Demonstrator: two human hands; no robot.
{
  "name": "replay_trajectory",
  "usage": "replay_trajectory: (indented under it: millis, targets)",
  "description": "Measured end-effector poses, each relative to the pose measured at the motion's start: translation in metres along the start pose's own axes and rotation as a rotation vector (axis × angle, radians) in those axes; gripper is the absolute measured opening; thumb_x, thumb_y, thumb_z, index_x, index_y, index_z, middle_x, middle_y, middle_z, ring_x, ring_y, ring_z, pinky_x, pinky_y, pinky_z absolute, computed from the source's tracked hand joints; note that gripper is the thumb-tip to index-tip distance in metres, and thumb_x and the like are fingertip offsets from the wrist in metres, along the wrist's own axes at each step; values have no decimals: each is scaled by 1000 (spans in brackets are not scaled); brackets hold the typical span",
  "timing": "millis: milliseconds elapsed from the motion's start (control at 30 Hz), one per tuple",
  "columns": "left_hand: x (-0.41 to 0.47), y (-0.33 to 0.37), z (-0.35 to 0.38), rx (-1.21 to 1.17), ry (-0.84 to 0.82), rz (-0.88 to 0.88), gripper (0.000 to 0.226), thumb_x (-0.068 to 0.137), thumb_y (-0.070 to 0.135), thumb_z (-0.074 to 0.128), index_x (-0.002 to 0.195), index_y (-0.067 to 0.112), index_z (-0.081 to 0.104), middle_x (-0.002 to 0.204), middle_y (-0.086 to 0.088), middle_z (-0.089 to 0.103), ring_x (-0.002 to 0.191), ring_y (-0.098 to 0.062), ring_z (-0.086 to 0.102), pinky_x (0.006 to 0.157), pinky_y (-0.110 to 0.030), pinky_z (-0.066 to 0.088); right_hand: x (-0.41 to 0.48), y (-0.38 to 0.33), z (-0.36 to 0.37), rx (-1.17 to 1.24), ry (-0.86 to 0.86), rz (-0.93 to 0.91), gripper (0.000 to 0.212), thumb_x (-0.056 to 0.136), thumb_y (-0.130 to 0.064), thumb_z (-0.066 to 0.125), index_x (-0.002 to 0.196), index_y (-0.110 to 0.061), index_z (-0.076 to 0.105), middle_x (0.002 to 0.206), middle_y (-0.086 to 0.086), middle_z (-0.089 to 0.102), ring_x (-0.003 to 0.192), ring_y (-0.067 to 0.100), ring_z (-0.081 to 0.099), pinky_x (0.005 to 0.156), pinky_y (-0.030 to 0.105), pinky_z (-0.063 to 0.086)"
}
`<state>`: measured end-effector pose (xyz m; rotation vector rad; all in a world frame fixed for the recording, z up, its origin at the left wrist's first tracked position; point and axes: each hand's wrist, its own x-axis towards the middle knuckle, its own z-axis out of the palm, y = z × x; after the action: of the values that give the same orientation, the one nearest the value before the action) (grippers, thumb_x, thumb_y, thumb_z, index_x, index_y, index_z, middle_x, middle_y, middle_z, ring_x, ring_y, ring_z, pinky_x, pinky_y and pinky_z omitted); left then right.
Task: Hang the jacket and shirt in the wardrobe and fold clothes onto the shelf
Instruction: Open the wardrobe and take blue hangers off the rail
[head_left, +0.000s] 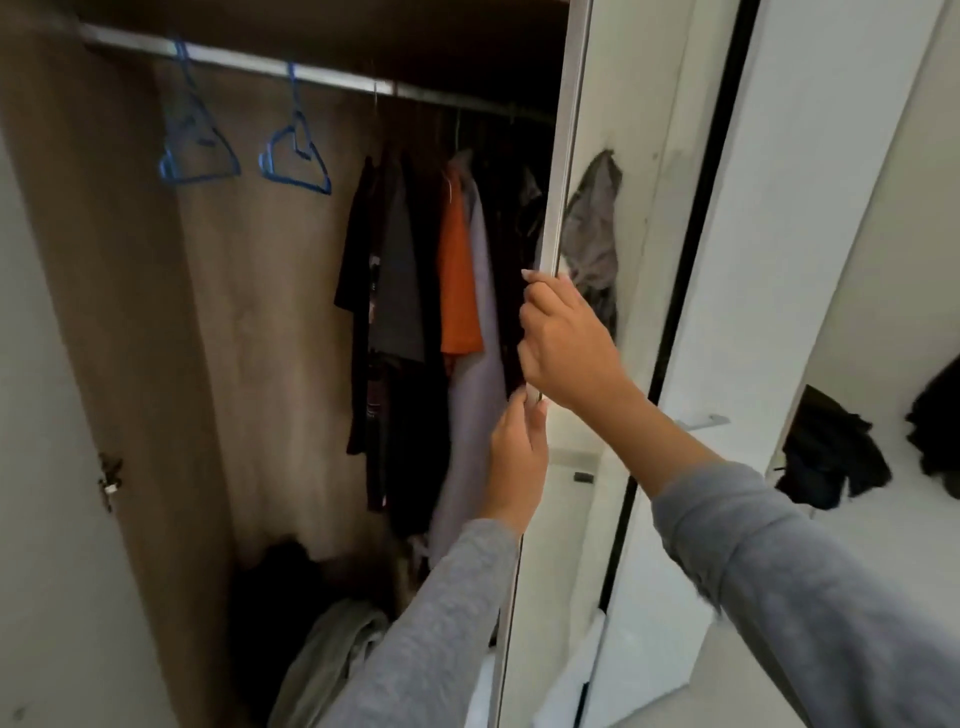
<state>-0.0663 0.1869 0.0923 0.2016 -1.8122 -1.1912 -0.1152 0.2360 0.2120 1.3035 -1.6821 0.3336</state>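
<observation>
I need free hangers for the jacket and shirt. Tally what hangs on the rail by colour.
Blue empty hangers: 2, one left of the other
Orange garment: 1
Pale lilac garment: 1
Dark garments: bunched too tightly to count
Total countable: 4

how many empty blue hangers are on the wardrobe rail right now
2. One blue hanger hangs near the rail's left end; the other just right of it. More may be hidden among the hanging clothes.

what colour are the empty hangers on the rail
Blue; both empty hangers show clearly in the head view.
</observation>
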Motion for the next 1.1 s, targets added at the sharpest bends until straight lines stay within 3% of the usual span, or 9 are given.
replay_trajectory:
  millis: [100,200,267,367,433,500,767,967,1100]
  targets:
    - [-18,13,13,-65,-38,2,35,100,33,36,127,16,51,112,16,58,100,19,49,88,-7,39,-17,10,-19,-13,33,-11,19,73,-4,53,86,2,65,98,15,61,121,29,48,111,43,33]
    - [-29,23,25,-137,-182,-16,32,102,31,34,122,15,54,93,5,58,82,4,54,83,-25,46,-37,24,-43,-26,82,-23,18,75,-5,51,85,2,63,96,15,61,117,31,53,111,38,28]
    - [-32,26,35,-144,-290,-13,37,103,32,30,128,13,50,106,-14,61,99,-19,59,91,-34,44,-49,32,-54,-16,131,-21,15,76,-3,51,84,1,62,95,16,61,118,30,51,111,40,30]
    - [-41,34,57,-180,-385,31,41,103,31,27,142,22,36,143,5,43,132,-1,37,108,-16,29,-70,48,-69,-7,136,28,18,77,1,54,92,4,64,101,17,62,124,25,44,115,33,26]
    - [-48,41,78,-207,-404,57,48,102,36,26,147,20,28,152,5,31,139,0,25,116,-22,20,-84,60,-82,13,136,72,22,77,2,54,97,5,65,104,17,62,125,24,42,115,22,18]
    - [-54,43,99,-203,-419,59,53,100,44,22,149,24,21,156,8,21,141,2,17,118,-26,15,-96,69,-93,33,146,109,26,78,1,52,101,5,64,107,18,62,126,23,41,114,19,19]
    - [-74,62,171,-227,-509,138,57,99,39,22,150,22,2,154,16,-4,130,24,-8,102,4,-2,-143,116,-120,-72,192,253,31,80,1,46,106,7,63,112,19,60,126,23,41,112,31,31]
    - [-76,67,216,-173,-561,251,50,97,48,15,140,43,-9,153,20,-12,140,7,-9,112,-11,1,-171,150,-136,-186,190,377,36,81,0,43,111,8,61,116,22,58,127,26,39,115,23,24]
    - [-69,67,248,-32,-556,356,56,93,54,7,142,36,-15,151,17,-20,142,-1,-15,115,-22,2,-185,168,-144,-282,120,438,45,78,3,38,119,10,56,124,24,54,131,29,34,116,26,21]
